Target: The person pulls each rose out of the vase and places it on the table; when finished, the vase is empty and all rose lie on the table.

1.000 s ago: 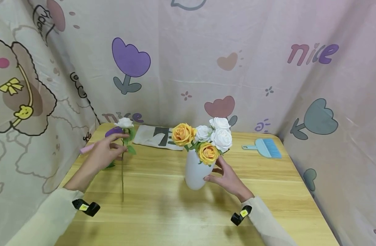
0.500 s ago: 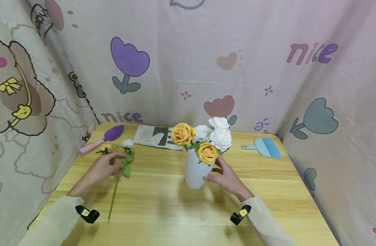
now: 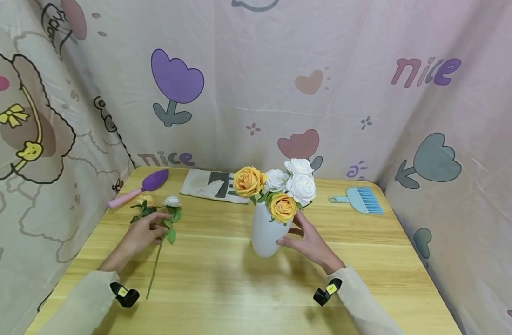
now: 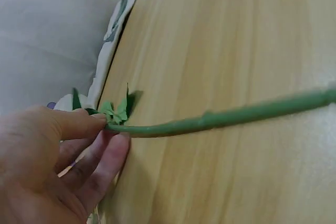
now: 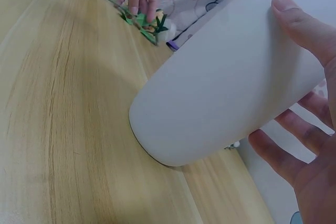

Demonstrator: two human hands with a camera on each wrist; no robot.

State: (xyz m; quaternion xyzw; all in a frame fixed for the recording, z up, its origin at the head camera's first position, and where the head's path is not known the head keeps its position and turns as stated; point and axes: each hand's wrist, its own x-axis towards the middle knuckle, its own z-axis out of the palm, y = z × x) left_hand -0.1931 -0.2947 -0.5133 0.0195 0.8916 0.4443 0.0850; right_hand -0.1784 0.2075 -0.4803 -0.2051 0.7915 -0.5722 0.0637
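**Head view: one hand on a rose, one hand on a vase**

The head view shows a wooden table (image 3: 222,284) with cloth walls around it. The left hand (image 3: 144,231) is near the left side of the table. It pinches the green stem of a white rose (image 3: 171,201) between the thumb and the fingers. The left wrist view shows this close up: the thumb is on top of the stem (image 4: 226,119) and the fingers (image 4: 107,158) curl under it, right by some small green leaves. The rose lies flat on the table. Its white bloom points toward the back wall and its long stem points toward the person. Just beside the bloom lies another small flower, orange (image 3: 146,200).

The right hand (image 3: 308,242) holds the white vase (image 3: 266,232) on its right side. The right wrist view shows the thumb (image 5: 304,24) pressed on the vase (image 5: 220,93) and the other fingers spread loosely behind it. The vase stands upright in the middle of the table. It has white roses (image 3: 299,184) and orange roses (image 3: 248,181) in it.

A purple scoop with a pink handle (image 3: 143,187) lies at the back left. A folded cloth (image 3: 212,186) lies behind the vase. A small blue brush (image 3: 360,201) lies at the back right, well apart from both hands.
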